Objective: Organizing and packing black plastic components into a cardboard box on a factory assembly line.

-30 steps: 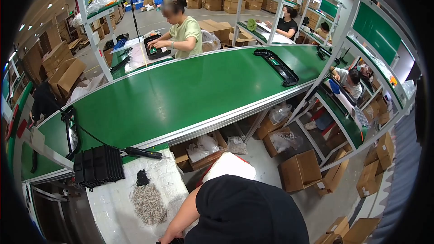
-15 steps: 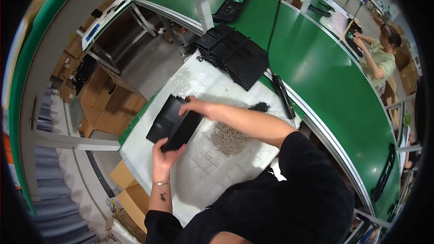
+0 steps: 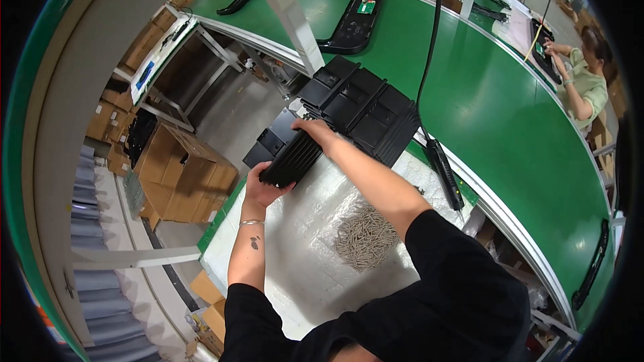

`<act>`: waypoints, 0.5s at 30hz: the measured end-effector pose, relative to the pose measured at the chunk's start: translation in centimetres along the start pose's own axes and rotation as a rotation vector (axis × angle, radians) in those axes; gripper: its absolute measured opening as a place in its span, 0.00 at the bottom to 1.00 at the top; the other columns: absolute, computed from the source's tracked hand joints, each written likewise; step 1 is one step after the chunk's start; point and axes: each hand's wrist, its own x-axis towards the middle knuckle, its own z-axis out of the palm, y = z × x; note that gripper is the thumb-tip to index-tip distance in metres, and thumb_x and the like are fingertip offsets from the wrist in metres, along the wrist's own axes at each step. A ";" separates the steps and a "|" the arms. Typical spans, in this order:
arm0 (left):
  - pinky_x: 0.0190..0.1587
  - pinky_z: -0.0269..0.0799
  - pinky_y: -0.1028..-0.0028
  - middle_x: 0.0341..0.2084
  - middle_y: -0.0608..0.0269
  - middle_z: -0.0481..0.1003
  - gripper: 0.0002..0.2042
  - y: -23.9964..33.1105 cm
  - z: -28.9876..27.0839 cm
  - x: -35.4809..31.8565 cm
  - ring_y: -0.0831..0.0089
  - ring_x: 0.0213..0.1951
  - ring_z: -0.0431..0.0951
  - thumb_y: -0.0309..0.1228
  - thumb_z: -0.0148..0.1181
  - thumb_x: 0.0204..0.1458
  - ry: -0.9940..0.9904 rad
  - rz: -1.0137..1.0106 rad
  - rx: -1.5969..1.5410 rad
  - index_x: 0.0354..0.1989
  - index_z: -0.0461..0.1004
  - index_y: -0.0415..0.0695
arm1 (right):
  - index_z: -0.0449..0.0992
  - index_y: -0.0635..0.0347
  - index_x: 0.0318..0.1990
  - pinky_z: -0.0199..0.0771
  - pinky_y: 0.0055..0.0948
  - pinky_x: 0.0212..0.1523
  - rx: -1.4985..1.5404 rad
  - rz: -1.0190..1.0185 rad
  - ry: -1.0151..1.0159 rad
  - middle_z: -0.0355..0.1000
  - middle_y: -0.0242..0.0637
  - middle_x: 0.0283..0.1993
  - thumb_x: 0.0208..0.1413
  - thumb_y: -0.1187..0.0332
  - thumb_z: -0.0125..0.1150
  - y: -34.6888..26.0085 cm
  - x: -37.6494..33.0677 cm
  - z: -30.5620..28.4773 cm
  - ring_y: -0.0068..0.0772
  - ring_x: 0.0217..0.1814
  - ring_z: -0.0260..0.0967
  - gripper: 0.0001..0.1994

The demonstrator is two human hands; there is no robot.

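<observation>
Between my two hands is a stack of black plastic panels (image 3: 292, 163), held at the far left part of the white-covered table (image 3: 302, 275). My left hand (image 3: 265, 189) grips its near lower end, fingers wrapped under the edge. My right hand (image 3: 316, 134) is closed over its far upper end. Right beside it lies a bigger stack of black ribbed panels (image 3: 359, 110); whether the two stacks touch, I cannot tell. A heap of small greyish pins or screws (image 3: 365, 238) lies on the table, under and beside my right forearm.
A black powered screwdriver (image 3: 443, 173) on a cord rests along the table's right edge. Beyond runs a green conveyor (image 3: 490, 121) with a black frame-shaped part (image 3: 359, 23). A metal post (image 3: 292, 17) rises behind the stacks. Cardboard boxes (image 3: 184, 174) stand at left. A person (image 3: 583, 80) works far right.
Both hands have carried the stack of panels away from me, up beside the bigger stack. The stack has tilted, showing its layered edges. The whole view has shifted slightly.
</observation>
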 end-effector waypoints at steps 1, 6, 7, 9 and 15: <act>0.54 0.56 0.48 0.48 0.53 0.70 0.18 0.3 0.4 0.3 0.56 0.52 0.65 0.38 0.46 0.46 0.006 -0.016 0.018 0.44 0.72 0.43 | 0.75 0.68 0.35 0.68 0.28 0.39 -0.020 -0.065 0.015 0.72 0.41 0.34 0.34 0.51 0.64 0.6 0.5 -0.5 0.33 0.35 0.70 0.27; 0.53 0.57 0.46 0.47 0.53 0.70 0.19 1.6 1.2 0.5 0.56 0.52 0.66 0.39 0.46 0.46 0.068 -0.041 0.065 0.45 0.71 0.44 | 0.61 0.78 0.52 0.55 0.35 0.60 -0.406 -0.231 0.402 0.62 0.58 0.54 0.30 0.43 0.65 1.8 0.4 1.6 0.49 0.59 0.58 0.48; 0.53 0.57 0.45 0.47 0.53 0.70 0.20 1.5 1.5 0.6 0.56 0.52 0.66 0.40 0.47 0.46 0.110 -0.046 0.058 0.45 0.71 0.44 | 0.62 0.78 0.52 0.56 0.33 0.60 -0.448 -0.285 0.572 0.62 0.58 0.53 0.31 0.44 0.66 2.2 -0.1 2.3 0.48 0.59 0.57 0.47; 0.52 0.57 0.45 0.47 0.54 0.70 0.20 1.7 1.5 0.9 0.56 0.51 0.66 0.41 0.46 0.46 0.103 -0.059 0.079 0.46 0.71 0.44 | 0.60 0.77 0.51 0.54 0.34 0.59 -0.453 -0.411 0.788 0.59 0.58 0.53 0.31 0.45 0.68 3.1 -1.0 3.5 0.50 0.58 0.55 0.46; 0.51 0.59 0.44 0.47 0.53 0.70 0.22 1.7 2.5 1.3 0.55 0.51 0.67 0.42 0.44 0.47 0.045 -0.097 0.147 0.48 0.69 0.43 | 0.52 0.73 0.54 0.54 0.38 0.58 -0.349 -0.636 0.892 0.52 0.55 0.54 0.36 0.49 0.68 4.6 -2.4 4.8 0.52 0.57 0.51 0.45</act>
